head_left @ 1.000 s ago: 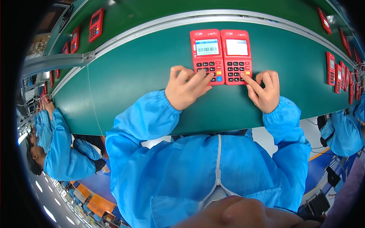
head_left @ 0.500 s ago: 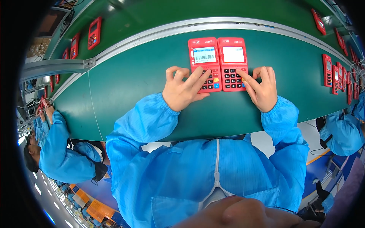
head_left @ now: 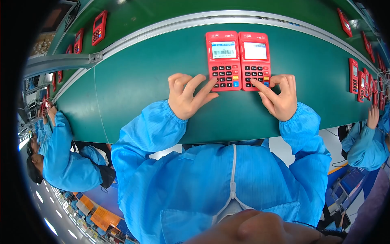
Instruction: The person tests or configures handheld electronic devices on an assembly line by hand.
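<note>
Two red payment terminals (head_left: 223, 61) lie side by side on the green table; both screens are lit. A barcode shows on the left one, while the right terminal (head_left: 255, 63) has a mostly white screen. The index finger of my left hand (head_left: 187, 96) rests at the lower left keys of the left terminal, its fingers apart and holding nothing. My right hand (head_left: 282, 99) reaches its index finger onto a lower left key of the right terminal. Its other fingers are bent and spread, with nothing in them.
A metal rail (head_left: 211, 15) runs behind the terminals, and a metal arm (head_left: 61, 63) stands at left. More red terminals (head_left: 98, 27) lie beyond the rail, with others (head_left: 354, 76) clustered at right. Co-workers in blue sit on the left (head_left: 67, 156) and right (head_left: 367, 142).
Both index fingers have shifted from upper keys to lower ones. In the picture the terminals sit slightly higher and further right. A co-worker's hand now shows at right.
</note>
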Motion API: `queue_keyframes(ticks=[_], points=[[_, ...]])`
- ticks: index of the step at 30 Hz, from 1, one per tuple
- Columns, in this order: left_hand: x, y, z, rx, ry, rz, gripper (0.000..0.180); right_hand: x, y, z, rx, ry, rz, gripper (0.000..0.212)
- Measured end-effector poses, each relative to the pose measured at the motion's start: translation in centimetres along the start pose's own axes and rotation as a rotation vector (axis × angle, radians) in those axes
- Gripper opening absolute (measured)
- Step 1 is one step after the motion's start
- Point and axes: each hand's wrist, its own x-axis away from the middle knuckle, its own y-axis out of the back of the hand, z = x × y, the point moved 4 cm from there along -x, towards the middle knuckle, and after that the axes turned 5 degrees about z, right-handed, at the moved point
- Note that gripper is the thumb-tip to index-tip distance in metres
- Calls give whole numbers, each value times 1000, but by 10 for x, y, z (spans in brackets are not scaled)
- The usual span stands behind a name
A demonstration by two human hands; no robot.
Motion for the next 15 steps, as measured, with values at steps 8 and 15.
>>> queue_keyframes(ticks=[8, 15], points=[[4, -2, 3, 4, 6, 25, 41, -4, -9, 6, 40, 10, 42, 40], [3, 0, 4, -65, -61, 54, 43, -10, -8, 11, 10, -20, 17, 40]])
